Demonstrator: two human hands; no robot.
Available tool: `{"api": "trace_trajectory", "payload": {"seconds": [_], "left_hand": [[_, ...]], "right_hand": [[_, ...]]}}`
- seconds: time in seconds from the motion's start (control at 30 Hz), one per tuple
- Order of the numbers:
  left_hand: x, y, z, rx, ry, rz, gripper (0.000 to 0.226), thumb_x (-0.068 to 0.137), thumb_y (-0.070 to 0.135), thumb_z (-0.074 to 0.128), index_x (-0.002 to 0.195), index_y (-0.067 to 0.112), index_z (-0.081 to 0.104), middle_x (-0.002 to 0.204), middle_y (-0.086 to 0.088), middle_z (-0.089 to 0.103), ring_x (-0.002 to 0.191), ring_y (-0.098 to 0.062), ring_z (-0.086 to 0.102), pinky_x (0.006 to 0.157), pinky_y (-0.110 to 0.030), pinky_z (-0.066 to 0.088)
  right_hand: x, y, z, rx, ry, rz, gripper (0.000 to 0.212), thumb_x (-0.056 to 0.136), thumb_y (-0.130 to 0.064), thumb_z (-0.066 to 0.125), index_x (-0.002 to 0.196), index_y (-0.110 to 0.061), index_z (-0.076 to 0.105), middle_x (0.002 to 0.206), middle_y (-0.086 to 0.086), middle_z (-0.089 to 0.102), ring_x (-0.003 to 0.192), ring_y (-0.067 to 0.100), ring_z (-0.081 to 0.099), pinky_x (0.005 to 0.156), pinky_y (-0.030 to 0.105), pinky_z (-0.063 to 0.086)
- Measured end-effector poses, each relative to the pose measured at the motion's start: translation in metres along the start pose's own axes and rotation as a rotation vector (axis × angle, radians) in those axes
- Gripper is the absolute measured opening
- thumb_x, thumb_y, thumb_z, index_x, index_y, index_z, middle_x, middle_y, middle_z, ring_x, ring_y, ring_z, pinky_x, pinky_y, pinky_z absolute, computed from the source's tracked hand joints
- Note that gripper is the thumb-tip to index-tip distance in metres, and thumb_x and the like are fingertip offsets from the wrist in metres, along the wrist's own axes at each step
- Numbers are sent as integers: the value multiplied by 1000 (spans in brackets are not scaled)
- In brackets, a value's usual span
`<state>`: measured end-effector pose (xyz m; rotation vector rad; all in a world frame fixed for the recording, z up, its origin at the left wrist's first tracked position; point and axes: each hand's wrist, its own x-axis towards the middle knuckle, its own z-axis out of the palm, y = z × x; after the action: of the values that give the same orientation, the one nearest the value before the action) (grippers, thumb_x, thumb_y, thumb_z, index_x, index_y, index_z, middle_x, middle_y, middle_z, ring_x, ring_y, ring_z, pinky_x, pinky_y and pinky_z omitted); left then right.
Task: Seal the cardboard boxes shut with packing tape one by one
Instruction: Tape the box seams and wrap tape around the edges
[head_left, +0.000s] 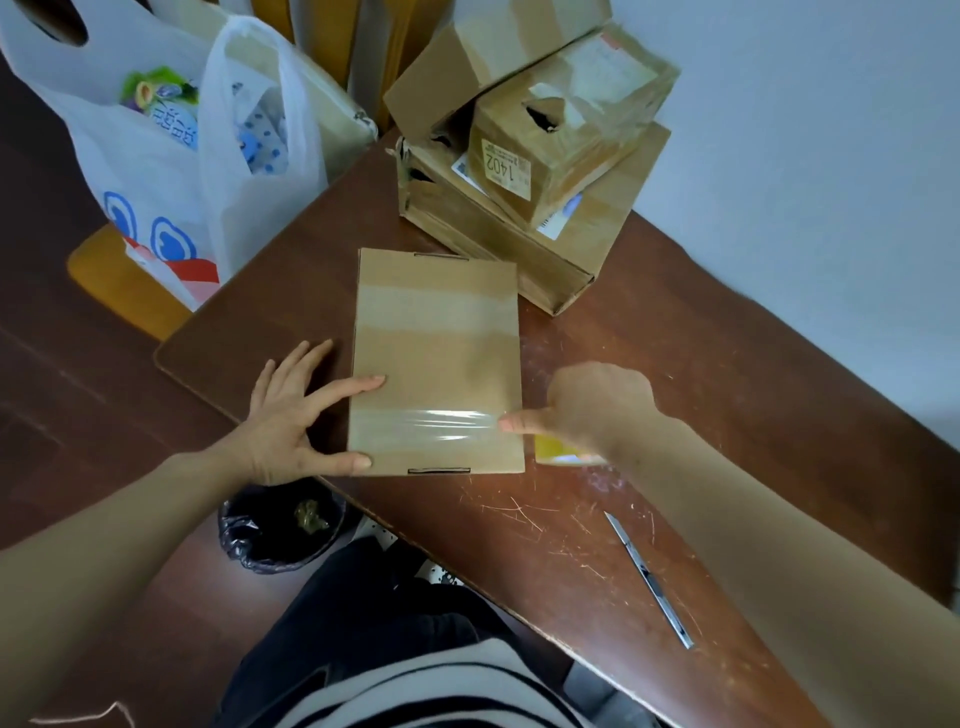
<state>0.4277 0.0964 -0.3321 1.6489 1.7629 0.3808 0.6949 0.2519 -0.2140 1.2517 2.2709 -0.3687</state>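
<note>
We have the flat cardboard box (436, 364) lying on the tabletop (571, 530) straight in front of us, and a strip of clear packing tape (441, 423) runs across its near end. Our left hand (291, 415) is spread flat against the box's left edge, fingers (358, 387) apart, one reaching onto the lid and the thumb hooked at the near corner; we judge it is there to keep the box from sliding while the other side works. Our right hand (587, 410) is at the box's right edge, fingers curled in with one pointing along the tape's end, apparently pressing it down over the side. Whether it grips anything we cannot tell.

Just behind that hand a yellow object (558, 451) peeks out, possibly the tape roll, mostly hidden. A utility knife (649, 579) lies on the tabletop nearer to us than our right fingers, well apart from them. Beyond our fingertips, a stack of boxes (524, 171) stands at the far end of the tabletop, its lowest one nearly touching our box's far corner.

The tabletop's edge runs close under our left palm, with a black-lined bin (280, 525) below, so open room lies mainly right of our right hand.
</note>
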Motion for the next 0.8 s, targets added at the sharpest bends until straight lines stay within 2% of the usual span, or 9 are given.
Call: {"api": "trace_trajectory", "payload": {"seconds": [0.2,0.33,0.4,0.47,0.57,0.6,0.67,0.73,0.8], "left_hand": [[-7,-1,-11,16,-4,-48,83,49,100,35,125,79,10,160,-2,-3,144,-15,-18,111,-43,-15],[-12,8,-14,58,-16,-47,81,52,94,41,124,80,8,160,0,-8,144,-16,-22,112,-43,-16],[-13,14,-18,51,-32,-56,79,55,88,45,125,77,11,160,0,-12,143,-15,-25,113,-43,-18],[-14,20,-23,105,13,-41,81,58,81,46,133,66,20,159,0,-19,141,-14,-30,111,-39,-23],[-23,49,-3,325,189,15,87,73,69,37,149,27,28,159,-9,-10,146,-24,-16,114,-37,-18],[-27,66,12,378,224,-11,90,79,68,30,152,15,20,158,-12,-7,146,-27,-11,116,-38,-13],[-29,103,47,366,181,-117,95,84,69,19,149,6,-10,154,-15,-22,144,-29,-19,116,-39,-16],[-13,138,81,342,104,-155,99,86,64,28,142,2,-26,148,-18,-35,141,-32,-27,114,-39,-21],[3,165,99,342,73,-137,106,86,58,42,140,-2,-27,147,-21,-37,139,-34,-30,113,-41,-23]], "right_hand": [[14,2,21,-26,-37,83,74,65,-90,39,55,-17,46,53,-6,47,53,12,47,49,24,25],[22,0,29,-53,-77,92,75,68,-90,38,86,-22,64,71,-7,58,69,15,55,49,24,25],[23,-1,32,-42,-87,104,75,68,-89,37,88,-22,65,75,-6,60,75,16,59,50,24,26],[24,-1,33,-39,-97,102,75,69,-89,37,88,-22,65,75,-6,61,77,16,60,51,24,27],[25,-2,32,-41,-103,101,72,71,-87,38,88,-22,63,75,-7,59,76,16,58,52,25,27],[25,-2,33,-43,-108,102,70,72,-87,38,85,-22,61,74,-7,58,75,15,57,52,25,27],[24,-2,33,-42,-108,105,65,73,-85,40,74,-21,54,70,-7,53,71,15,54,51,26,26],[24,-2,33,-35,-103,116,65,74,-84,42,72,-19,48,68,-7,49,71,17,51,52,26,26],[24,-4,35,-36,-108,123,65,75,-83,42,79,-19,46,67,-7,47,74,19,51,57,27,30]]}}
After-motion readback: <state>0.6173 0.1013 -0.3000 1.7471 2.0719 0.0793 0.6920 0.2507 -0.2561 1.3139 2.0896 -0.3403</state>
